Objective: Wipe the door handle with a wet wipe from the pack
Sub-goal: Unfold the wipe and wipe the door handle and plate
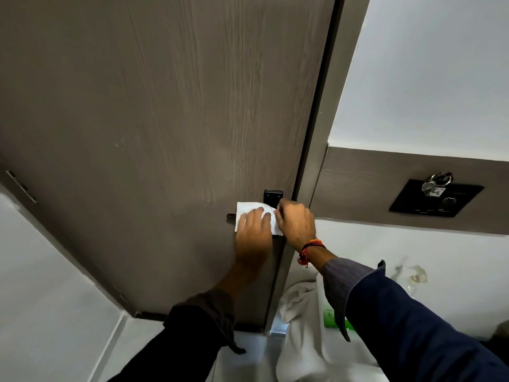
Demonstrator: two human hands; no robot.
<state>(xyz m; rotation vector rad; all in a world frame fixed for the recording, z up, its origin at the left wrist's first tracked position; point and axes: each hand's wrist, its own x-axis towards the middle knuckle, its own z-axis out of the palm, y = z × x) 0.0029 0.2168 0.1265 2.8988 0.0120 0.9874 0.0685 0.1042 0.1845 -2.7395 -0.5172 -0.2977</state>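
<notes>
A white wet wipe (249,208) is spread over the dark door handle (230,216) on the grey-brown wooden door (165,119). Only the handle's left tip and its black lock plate (272,196) show; the rest is hidden. My left hand (253,232) lies flat on the wipe, pressing it against the handle. My right hand (296,221), with a red thread band at the wrist, pinches the wipe's right edge. A green object (330,318) below my right forearm may be the pack; I cannot tell.
The door frame (316,161) runs down just right of the handle. A black wall panel (436,198) with keys (438,181) hanging on it is at the right. A white towel (300,312) hangs below the handle. White walls lie on both sides.
</notes>
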